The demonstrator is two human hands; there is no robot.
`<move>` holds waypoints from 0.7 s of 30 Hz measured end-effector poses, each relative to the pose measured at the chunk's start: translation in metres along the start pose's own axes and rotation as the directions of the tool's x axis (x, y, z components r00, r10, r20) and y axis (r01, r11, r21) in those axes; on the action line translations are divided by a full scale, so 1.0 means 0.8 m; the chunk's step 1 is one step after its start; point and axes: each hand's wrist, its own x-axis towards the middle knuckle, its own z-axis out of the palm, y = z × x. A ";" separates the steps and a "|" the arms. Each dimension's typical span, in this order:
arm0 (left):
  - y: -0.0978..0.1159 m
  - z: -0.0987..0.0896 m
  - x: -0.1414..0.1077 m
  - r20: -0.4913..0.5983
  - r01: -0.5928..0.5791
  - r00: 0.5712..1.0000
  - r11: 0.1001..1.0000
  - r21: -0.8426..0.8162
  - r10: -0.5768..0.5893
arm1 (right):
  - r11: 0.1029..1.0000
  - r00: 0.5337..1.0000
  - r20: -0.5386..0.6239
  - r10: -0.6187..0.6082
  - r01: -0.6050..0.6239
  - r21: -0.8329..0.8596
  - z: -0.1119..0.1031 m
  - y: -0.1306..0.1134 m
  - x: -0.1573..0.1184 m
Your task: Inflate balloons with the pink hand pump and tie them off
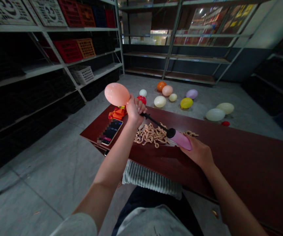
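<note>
A partly inflated peach balloon (117,94) sticks out to the left of my left hand (135,109), whose fingers are closed around its neck. From the same hand a black rod (156,121) of a hand balloon pump slants down to the right. My right hand (201,153) is wrapped around the pump's pink barrel (183,140). Below the rod, a heap of limp beige balloons (149,135) lies on the dark red table (240,154). The balloon's mouth and the pump's tip are hidden by my left fingers.
A phone (112,131) showing a timer and a crumpled orange-red wrapper (117,113) lie on the table's left end. Several inflated balloons, among them a yellow one (186,103) and a lilac one (192,94), rest on the floor behind. Shelves with crates (86,48) stand left.
</note>
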 end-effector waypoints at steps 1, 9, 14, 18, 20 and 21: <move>0.000 0.006 -0.001 -0.001 -0.001 1.000 1.000 0.007 0.001 | 1.000 1.000 0.002 0.012 -0.012 0.012 0.001 0.001 0.000; -0.028 0.070 -0.011 0.008 -0.070 0.998 0.997 0.024 0.070 | 0.976 0.978 -0.037 0.203 -0.199 0.091 -0.001 0.011 0.000; -0.051 0.098 -0.016 0.046 -0.094 0.995 0.992 0.082 0.090 | 0.948 0.953 -0.022 0.301 -0.297 0.115 -0.002 0.016 -0.001; -0.089 0.111 -0.024 0.044 -0.050 0.998 0.994 0.094 0.046 | 0.932 0.937 -0.031 0.347 -0.341 0.126 -0.001 0.015 0.001; -0.117 0.112 -0.029 0.017 -0.017 1.000 0.996 0.087 0.015 | 0.929 0.935 -0.029 0.354 -0.348 0.130 -0.003 0.015 0.002; -0.132 0.109 -0.031 0.010 0.001 1.000 0.996 0.088 -0.002 | 0.926 0.932 -0.028 0.360 -0.354 0.128 -0.004 0.014 0.002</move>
